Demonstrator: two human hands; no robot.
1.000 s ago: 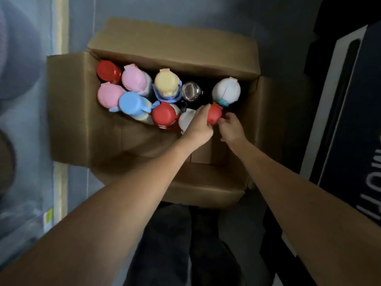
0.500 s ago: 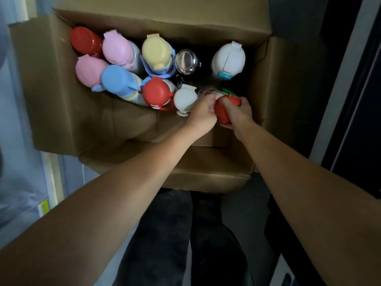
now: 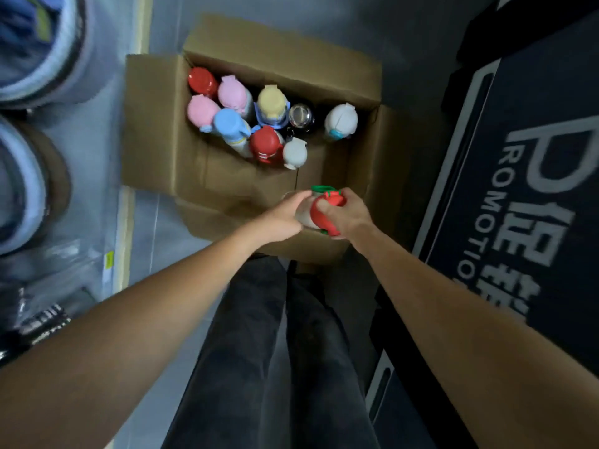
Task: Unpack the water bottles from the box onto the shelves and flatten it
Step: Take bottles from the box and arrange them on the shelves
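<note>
An open cardboard box (image 3: 152, 131) stands on the floor in front of me, its flaps spread. Several water bottles stand upright inside, among them a red-capped one (image 3: 266, 142), a pink one (image 3: 230, 91), a yellow one (image 3: 273, 100), a blue one (image 3: 227, 122) and a white one (image 3: 341, 119). Both hands hold a white bottle with a red cap and green strap (image 3: 321, 211) above the box's near flap. My left hand (image 3: 285, 213) grips its body. My right hand (image 3: 348, 212) grips the red cap.
My dark trousers (image 3: 269, 351) fill the lower middle. A dark mat with white lettering (image 3: 525, 189) lies to the right. Shelf edges with round blurred items (image 3: 39, 53) run along the left.
The red-capped bottle has come up out of the box's right corner and toward me, held by both hands. The view has pulled back from the box.
</note>
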